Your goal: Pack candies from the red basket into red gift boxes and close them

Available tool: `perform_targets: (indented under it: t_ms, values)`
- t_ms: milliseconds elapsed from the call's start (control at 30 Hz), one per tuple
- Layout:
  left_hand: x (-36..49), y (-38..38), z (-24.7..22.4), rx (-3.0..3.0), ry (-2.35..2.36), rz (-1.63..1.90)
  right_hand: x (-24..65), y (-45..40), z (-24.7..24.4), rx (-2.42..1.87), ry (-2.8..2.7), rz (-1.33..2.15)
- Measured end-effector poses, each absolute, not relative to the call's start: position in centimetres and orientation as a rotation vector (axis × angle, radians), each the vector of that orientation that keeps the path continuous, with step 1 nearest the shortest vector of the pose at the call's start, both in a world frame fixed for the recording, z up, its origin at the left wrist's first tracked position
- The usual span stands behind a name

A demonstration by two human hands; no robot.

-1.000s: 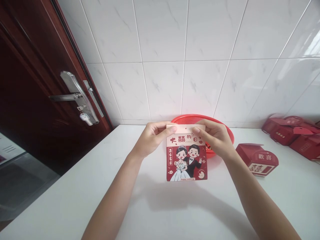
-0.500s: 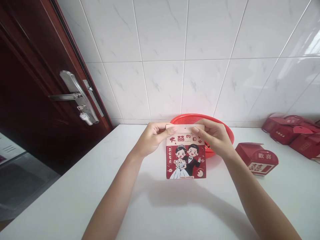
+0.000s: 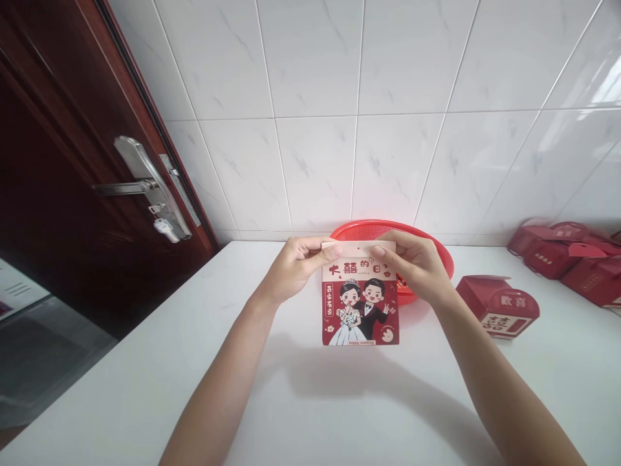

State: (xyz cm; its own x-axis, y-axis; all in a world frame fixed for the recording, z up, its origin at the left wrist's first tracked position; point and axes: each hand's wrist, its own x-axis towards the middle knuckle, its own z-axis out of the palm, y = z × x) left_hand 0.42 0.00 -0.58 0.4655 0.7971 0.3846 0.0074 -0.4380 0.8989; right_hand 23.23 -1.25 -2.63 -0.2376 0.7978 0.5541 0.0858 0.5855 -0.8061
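Observation:
A flat red-and-cream wedding paper packet [image 3: 361, 314], printed with a cartoon bride and groom, hangs upright above the white table. My left hand [image 3: 303, 265] pinches its upper left corner, thumb on the front. At the upper right corner my right hand [image 3: 412, 262] grips it the same way. The fingers behind the packet are hidden. Just beyond it stands a red plastic basket [image 3: 436, 249], partly covered by the packet and my right hand; its contents barely show. To the right of my right forearm sits a folded red wedding gift box [image 3: 499, 307].
Several more red gift boxes [image 3: 563, 252] are grouped at the far right by the tiled wall [image 3: 315, 175]. The white table [image 3: 204, 310] runs up to that wall. On the left is a dark wooden door [image 3: 63, 129] with keys [image 3: 165, 228] hanging from its lock.
Both hands keep the same hold on the packet, which has barely moved. The whole view has shifted very slightly.

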Motion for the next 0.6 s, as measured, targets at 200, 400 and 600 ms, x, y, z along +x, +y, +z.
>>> perform_targets:
  t_ms: [200,400,600]
  values:
    - [0.49,-0.01,-0.58,1.797,0.686,1.069,23.30,-1.15,-2.74,-0.725,-1.728,0.754]
    - [0.60,0.34,-0.70,1.768,0.672,1.077,23.29,-1.07,-2.81,-0.738,-1.736,0.744]
    - [0.60,0.90,-1.16,1.790,0.666,1.038,23.54,-1.03,-2.57,-0.768,-1.763,0.698]
